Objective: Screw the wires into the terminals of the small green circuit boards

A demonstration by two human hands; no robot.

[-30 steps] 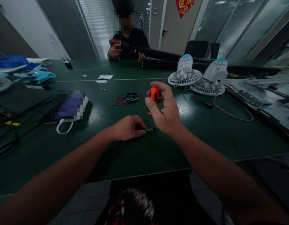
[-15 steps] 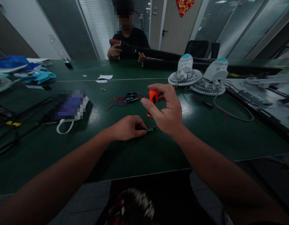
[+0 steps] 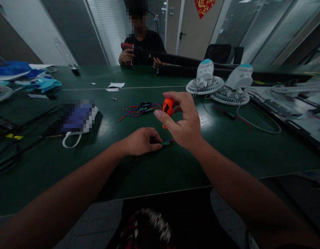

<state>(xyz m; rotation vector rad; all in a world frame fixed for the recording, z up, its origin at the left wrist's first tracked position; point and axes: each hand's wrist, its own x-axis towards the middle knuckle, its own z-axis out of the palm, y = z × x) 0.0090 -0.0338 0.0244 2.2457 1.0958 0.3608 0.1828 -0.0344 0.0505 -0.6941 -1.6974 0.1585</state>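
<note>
My right hand (image 3: 184, 121) grips an orange and black screwdriver (image 3: 167, 107) by its handle, thumb on one side and index finger over the top. The thin shaft points down, and its tip meets a small green circuit board (image 3: 166, 143) on the table. With thumb and fingers closed, my left hand (image 3: 144, 141) pinches the board's left end. Red and blue wires come off the board's right end, partly behind my right hand. Just beyond lie several more circuit boards (image 3: 145, 110) with red and blue wires.
Two white fan heads (image 3: 205, 83) lie face down at the back right. A white device with a loop strap (image 3: 91, 121) and black cables are on the left. Across the green table (image 3: 103, 180), a person (image 3: 152, 41) holds a red power drill (image 3: 127, 46) against a long black bar.
The screwdriver handle has turned a little between my right fingers, and my right hand has shifted slightly left. My left hand and the board stay in place.
</note>
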